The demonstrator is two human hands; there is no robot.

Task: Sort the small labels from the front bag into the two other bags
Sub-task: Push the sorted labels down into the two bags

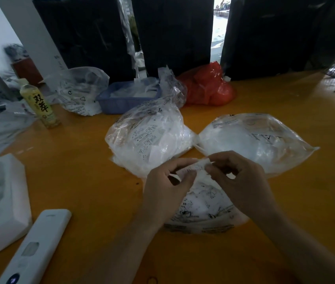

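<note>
I pinch one small label [195, 167] between both hands, just above the front bag [205, 210]. My left hand [166, 181] holds its left end with thumb and curled fingers; my right hand [238, 177] nips its right end the same way. The label is a thin white paper strip with fine dark print, slightly crumpled.

The front bag lies flat on the table [93, 181] under my wrists, clear crinkled plastic with printed text, white labels showing through. Behind it sit the two other bags, touching at their near corners: the left bag [146, 138], rounded and heaped with printed labels, and the right bag [254, 140], flatter, pointed at its right tip, with cloudy white contents.

The table is smooth, glossy orange. Bare surface runs to the left of my left arm and to the right of the right bag, as far as the table's far right edge.

Farther out: a white remote [37, 244] near the front left edge, a white foam tray [5, 199] beside it, a yellow bottle [39, 105] upright at the left, a blue basket [125, 99] and another clear bag [80, 91] at the back, and a red bag [209, 87] against black sheeting [174, 31].
</note>
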